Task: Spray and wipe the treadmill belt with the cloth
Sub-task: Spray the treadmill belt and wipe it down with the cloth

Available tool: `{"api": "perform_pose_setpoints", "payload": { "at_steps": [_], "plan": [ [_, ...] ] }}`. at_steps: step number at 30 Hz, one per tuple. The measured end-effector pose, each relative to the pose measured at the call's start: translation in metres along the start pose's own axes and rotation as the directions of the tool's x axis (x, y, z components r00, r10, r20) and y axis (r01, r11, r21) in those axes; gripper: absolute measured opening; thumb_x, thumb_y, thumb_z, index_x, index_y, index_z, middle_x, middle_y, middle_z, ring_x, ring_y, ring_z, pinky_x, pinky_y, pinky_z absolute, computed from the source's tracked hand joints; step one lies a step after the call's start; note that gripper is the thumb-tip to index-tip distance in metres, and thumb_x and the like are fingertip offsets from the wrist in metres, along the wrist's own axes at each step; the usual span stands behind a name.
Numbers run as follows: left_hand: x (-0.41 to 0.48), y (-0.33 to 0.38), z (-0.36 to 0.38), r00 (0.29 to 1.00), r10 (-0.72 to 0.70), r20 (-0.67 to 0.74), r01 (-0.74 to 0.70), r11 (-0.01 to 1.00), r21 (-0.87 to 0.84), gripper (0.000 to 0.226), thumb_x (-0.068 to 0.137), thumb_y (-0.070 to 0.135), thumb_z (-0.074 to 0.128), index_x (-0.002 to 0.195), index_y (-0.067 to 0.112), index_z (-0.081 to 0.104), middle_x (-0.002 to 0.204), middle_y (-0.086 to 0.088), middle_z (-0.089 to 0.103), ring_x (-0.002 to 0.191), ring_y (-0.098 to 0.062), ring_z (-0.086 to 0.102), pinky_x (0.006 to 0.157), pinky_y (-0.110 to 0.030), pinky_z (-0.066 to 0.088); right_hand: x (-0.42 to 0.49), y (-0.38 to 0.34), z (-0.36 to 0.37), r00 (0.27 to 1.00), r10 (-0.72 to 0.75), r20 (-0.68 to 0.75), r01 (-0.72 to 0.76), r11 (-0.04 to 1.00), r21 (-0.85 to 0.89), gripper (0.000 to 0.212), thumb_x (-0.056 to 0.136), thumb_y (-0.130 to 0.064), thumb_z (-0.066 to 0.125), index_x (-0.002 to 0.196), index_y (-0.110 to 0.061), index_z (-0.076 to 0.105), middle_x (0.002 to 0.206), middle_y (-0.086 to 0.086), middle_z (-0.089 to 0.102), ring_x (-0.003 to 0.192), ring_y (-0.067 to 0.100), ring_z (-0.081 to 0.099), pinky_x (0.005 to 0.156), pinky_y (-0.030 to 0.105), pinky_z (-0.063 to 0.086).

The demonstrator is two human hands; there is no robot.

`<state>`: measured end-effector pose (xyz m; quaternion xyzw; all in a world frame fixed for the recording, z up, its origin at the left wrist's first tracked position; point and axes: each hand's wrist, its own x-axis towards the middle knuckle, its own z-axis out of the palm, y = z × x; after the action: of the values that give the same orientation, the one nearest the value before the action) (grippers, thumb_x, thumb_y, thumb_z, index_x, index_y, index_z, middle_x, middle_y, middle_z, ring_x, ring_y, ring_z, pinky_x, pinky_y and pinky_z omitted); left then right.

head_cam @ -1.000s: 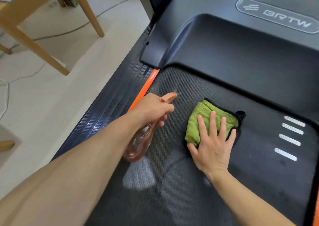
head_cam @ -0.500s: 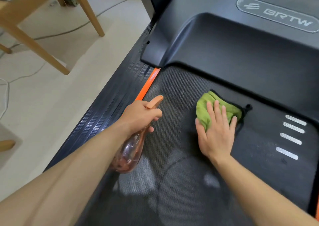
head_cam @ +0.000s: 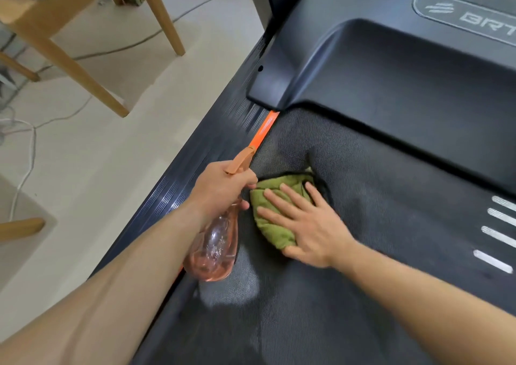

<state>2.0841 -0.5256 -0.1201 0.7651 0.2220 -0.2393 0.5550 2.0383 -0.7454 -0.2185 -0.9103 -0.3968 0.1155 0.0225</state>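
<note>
The dark textured treadmill belt (head_cam: 377, 225) fills the lower right of the head view. A folded green cloth (head_cam: 272, 219) lies on it near the left orange strip. My right hand (head_cam: 310, 222) presses flat on the cloth with straight fingers. My left hand (head_cam: 220, 189) grips the neck of an orange-tinted clear spray bottle (head_cam: 215, 247), held just left of the cloth over the belt's left edge, nozzle pointing up and away. The two hands are nearly touching.
The black motor cover (head_cam: 391, 66) rises at the belt's far end. A ribbed side rail (head_cam: 195, 169) and orange strip (head_cam: 262, 133) run along the left. Wooden furniture legs (head_cam: 83, 77) and white cables (head_cam: 25, 169) lie on the pale floor to the left.
My right hand slid the cloth leftward across the belt toward the orange strip. My left hand pulled the spray bottle back and left, away from the belt's middle.
</note>
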Motion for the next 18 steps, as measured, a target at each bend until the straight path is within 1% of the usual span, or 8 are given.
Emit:
{"api": "perform_pose_setpoints", "payload": {
  "at_steps": [1, 3, 5, 7, 9, 11, 14, 18],
  "plan": [
    [0.002, -0.001, -0.001, 1.0, 0.003, 0.0, -0.003, 1.0, 0.003, 0.037, 0.069, 0.024, 0.072, 0.093, -0.005, 0.075, 0.089, -0.015, 0.062, 0.066, -0.023, 0.055, 0.06, -0.034, 0.057, 0.009, 0.017, -0.003, 1.0, 0.024, 0.009, -0.023, 0.999, -0.039, 0.088, 0.076, -0.066, 0.041, 0.158, -0.04, 0.025, 0.169, -0.002, 0.015, 0.155, 0.027, 0.015, 0.12, 0.06, 0.01],
    [0.004, -0.003, -0.003, 1.0, -0.002, 0.018, 0.002, 1.0, 0.009, 0.031, 0.076, 0.021, 0.074, 0.093, -0.005, 0.075, 0.092, -0.015, 0.063, 0.064, -0.025, 0.055, 0.059, -0.032, 0.056, 0.035, 0.052, -0.013, 0.983, 0.184, -0.01, -0.185, 0.981, -0.054, 0.086, 0.076, -0.067, 0.035, 0.158, -0.042, 0.023, 0.169, 0.0, 0.013, 0.155, 0.03, 0.017, 0.12, 0.062, 0.012],
    [0.006, -0.007, -0.006, 0.999, -0.008, 0.044, 0.006, 0.999, 0.043, 0.028, 0.083, 0.022, 0.074, 0.093, -0.004, 0.075, 0.098, -0.018, 0.063, 0.063, -0.026, 0.061, 0.063, -0.033, 0.055, 0.06, 0.078, -0.024, 0.918, 0.397, -0.006, -0.397, 0.918, 0.002, 0.079, 0.084, -0.066, 0.024, 0.159, -0.045, 0.011, 0.171, -0.002, 0.001, 0.157, 0.029, 0.005, 0.122, 0.059, 0.004],
    [0.004, -0.01, -0.006, 0.998, -0.011, 0.056, 0.006, 0.996, 0.088, 0.031, 0.082, 0.028, 0.073, 0.093, -0.001, 0.076, 0.107, -0.025, 0.066, 0.058, -0.023, 0.067, 0.074, -0.045, 0.057, 0.074, 0.077, -0.026, 0.844, 0.535, -0.041, -0.532, 0.844, 0.065, 0.074, 0.091, -0.064, 0.018, 0.16, -0.043, 0.004, 0.17, -0.003, -0.006, 0.157, 0.026, -0.003, 0.124, 0.055, -0.001],
    [0.002, -0.009, -0.006, 0.999, -0.025, 0.043, 0.02, 0.994, 0.106, 0.037, 0.075, 0.034, 0.072, 0.096, 0.003, 0.077, 0.111, -0.022, 0.07, 0.056, -0.021, 0.069, 0.08, -0.049, 0.059, 0.07, 0.054, -0.023, 0.856, 0.512, -0.075, -0.508, 0.859, 0.065, 0.076, 0.089, -0.06, 0.022, 0.161, -0.037, 0.012, 0.171, 0.0, 0.002, 0.157, 0.029, 0.004, 0.124, 0.055, 0.004],
    [0.001, -0.009, -0.004, 0.998, -0.044, 0.041, 0.042, 0.997, 0.067, 0.038, 0.075, 0.03, 0.072, 0.102, 0.003, 0.077, 0.1, -0.02, 0.071, 0.055, -0.02, 0.064, 0.064, -0.037, 0.056, 0.045, 0.018, -0.017, 0.932, 0.358, -0.06, -0.355, 0.933, 0.059, 0.082, 0.083, -0.059, 0.031, 0.16, -0.034, 0.022, 0.17, 0.003, 0.011, 0.156, 0.032, 0.014, 0.123, 0.057, 0.011],
    [0.0, -0.01, -0.002, 0.997, -0.062, 0.045, 0.06, 0.998, 0.036, 0.037, 0.073, 0.023, 0.072, 0.099, -0.004, 0.073, 0.083, -0.008, 0.066, 0.054, -0.019, 0.056, 0.054, -0.028, 0.052, -0.002, -0.04, 0.005, 0.984, 0.175, -0.018, -0.174, 0.984, 0.042, 0.088, 0.079, -0.059, 0.043, 0.161, -0.035, 0.02, 0.17, 0.002, 0.008, 0.156, 0.031, 0.008, 0.123, 0.058, 0.009],
    [-0.001, -0.018, 0.001, 0.996, -0.072, 0.055, 0.067, 0.994, 0.083, 0.011, 0.084, 0.019, 0.073, 0.08, 0.009, 0.075, 0.062, 0.012, 0.065, 0.048, -0.012, 0.057, 0.063, -0.035, 0.059, -0.049, -0.07, 0.025, 0.949, 0.312, -0.044, -0.312, 0.95, 0.008, 0.095, 0.073, -0.06, 0.052, 0.16, -0.032, 0.025, 0.169, 0.004, 0.015, 0.155, 0.033, 0.014, 0.12, 0.061, 0.017]
  ]
}}
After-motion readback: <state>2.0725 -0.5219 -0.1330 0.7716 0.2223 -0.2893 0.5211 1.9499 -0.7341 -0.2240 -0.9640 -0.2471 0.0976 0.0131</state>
